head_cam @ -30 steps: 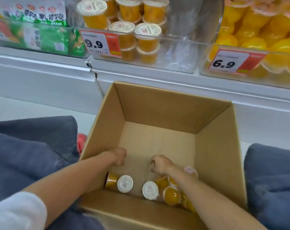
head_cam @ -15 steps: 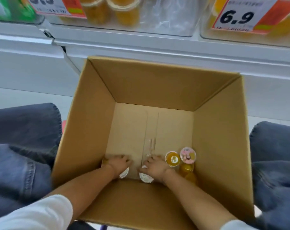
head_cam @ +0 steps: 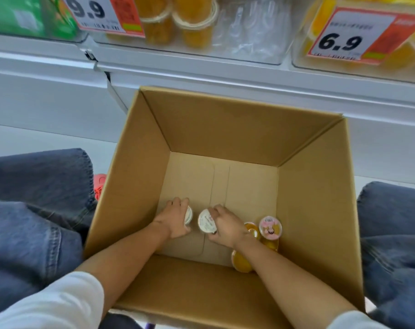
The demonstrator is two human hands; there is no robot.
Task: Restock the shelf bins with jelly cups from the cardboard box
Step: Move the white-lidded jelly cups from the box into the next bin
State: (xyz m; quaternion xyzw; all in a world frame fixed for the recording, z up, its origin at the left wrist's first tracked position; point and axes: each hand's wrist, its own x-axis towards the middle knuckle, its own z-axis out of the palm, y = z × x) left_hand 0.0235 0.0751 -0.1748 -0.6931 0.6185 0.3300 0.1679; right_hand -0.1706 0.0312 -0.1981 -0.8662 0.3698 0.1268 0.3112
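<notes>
Brown corrugated cardboard box (head_cam: 225, 115) stood open on the pale floor (head_cam: 35, 138) between the person's denim-clad knees (head_cam: 35, 186), directly below the white shelf (head_cam: 201, 74). Both hands reached to the box bottom near its front wall. The left hand (head_cam: 175, 219) curled round one white-lidded jelly cup (head_cam: 189, 214). The right hand (head_cam: 225, 225) gripped a second white-lidded cup (head_cam: 206, 220), tilted so that its lid faced up. The two cups lay just beside each other. Taking one cup per hand probably halved the trips up to the shelf.

The remaining cups sat against the right wall: a pink-lidded cup (head_cam: 270, 227) upright, with orange cups (head_cam: 241, 261) tipped on their sides beside it. Few cups were left, so the restocking appeared far along.

Above, the clear middle bin (head_cam: 249, 32), tagged 9.9 (head_cam: 102, 13), held stacked orange cups (head_cam: 178, 24) at its left and showed room at its right, which made it the likely destination. A neighbouring bin (head_cam: 410, 55) tagged 6.9 (head_cam: 344, 36) carried yellow goods. Green packets (head_cam: 23, 15) filled the bin at far left.
</notes>
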